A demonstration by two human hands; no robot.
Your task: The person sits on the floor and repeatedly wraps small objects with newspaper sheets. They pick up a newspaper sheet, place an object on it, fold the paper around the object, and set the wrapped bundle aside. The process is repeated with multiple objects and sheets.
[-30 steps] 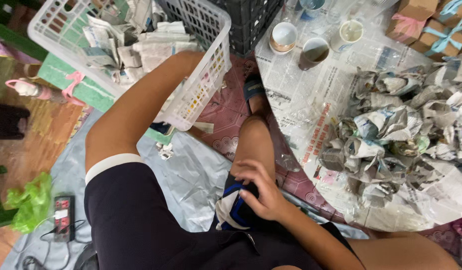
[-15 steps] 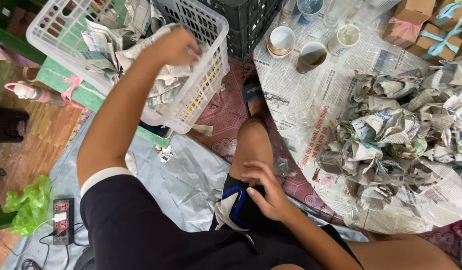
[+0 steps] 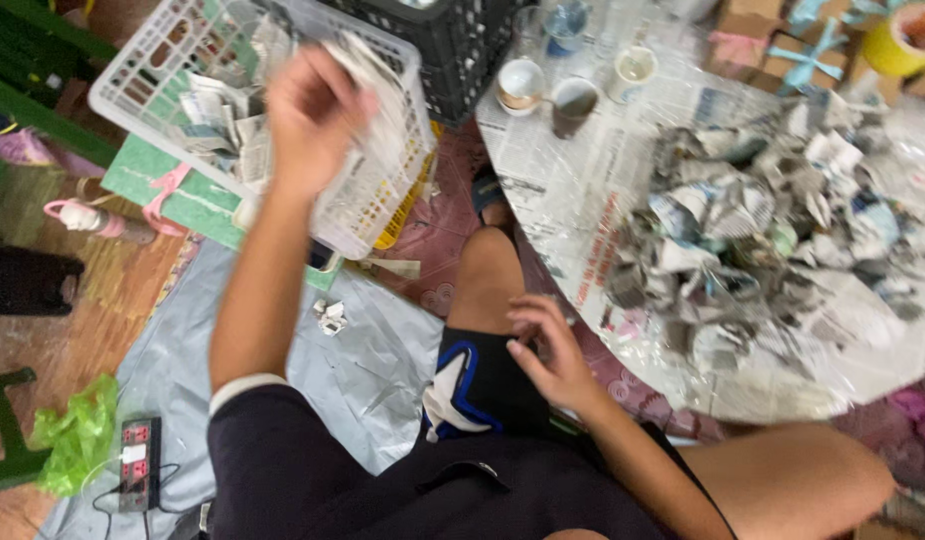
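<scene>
My left hand (image 3: 310,115) is raised over a white plastic basket (image 3: 147,75) that holds several folded newspaper pieces. Its fingers are closed on a newspaper sheet (image 3: 377,125), which hangs blurred in front of the basket's near wall. My right hand (image 3: 550,350) rests on my thigh by my dark shorts (image 3: 482,385), its fingers loosely apart and holding nothing. It lies just short of the edge of a low round table (image 3: 582,200) covered in newspaper. A heap of crumpled newspaper wads (image 3: 762,230) sits on the table.
Three cups (image 3: 572,100) stand at the table's far edge, beside a black crate (image 3: 462,40). Ribboned boxes (image 3: 782,45) and a yellow tape roll (image 3: 907,35) sit at top right. A power strip (image 3: 137,460), a green bag (image 3: 77,435) and paper scraps (image 3: 330,317) lie on the grey floor sheet.
My left hand has come up out of the basket with a newspaper sheet. The right hand has stayed on my thigh. The view has shifted slightly.
</scene>
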